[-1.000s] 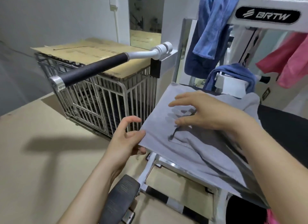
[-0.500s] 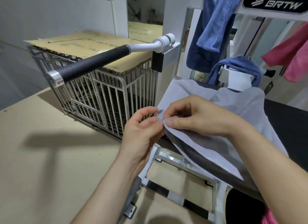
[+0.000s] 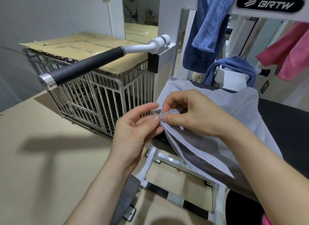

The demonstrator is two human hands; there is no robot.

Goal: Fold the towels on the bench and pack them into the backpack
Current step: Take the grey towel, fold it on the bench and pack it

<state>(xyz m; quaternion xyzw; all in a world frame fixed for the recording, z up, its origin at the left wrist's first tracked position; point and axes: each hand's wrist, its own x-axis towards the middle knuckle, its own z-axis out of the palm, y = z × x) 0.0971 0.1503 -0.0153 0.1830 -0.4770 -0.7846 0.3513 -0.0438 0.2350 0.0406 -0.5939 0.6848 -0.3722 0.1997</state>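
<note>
Left hand (image 3: 137, 129), right hand (image 3: 189, 114) both pinching grey towel (image 3: 234, 111) corners at 9 o'clock edge of bench (image 3: 284, 124). We judge risk: thin hem slips, layers misalign, fold skews.

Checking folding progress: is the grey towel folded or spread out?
The towel is mid-fold: left hand and right hand pinch hemmed corners together, two layers showing; its far part lies spread on the bench.

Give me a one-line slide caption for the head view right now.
Left hand and right hand pinch a corner of the grey towel over the black bench, blue towels hanging behind.
</note>
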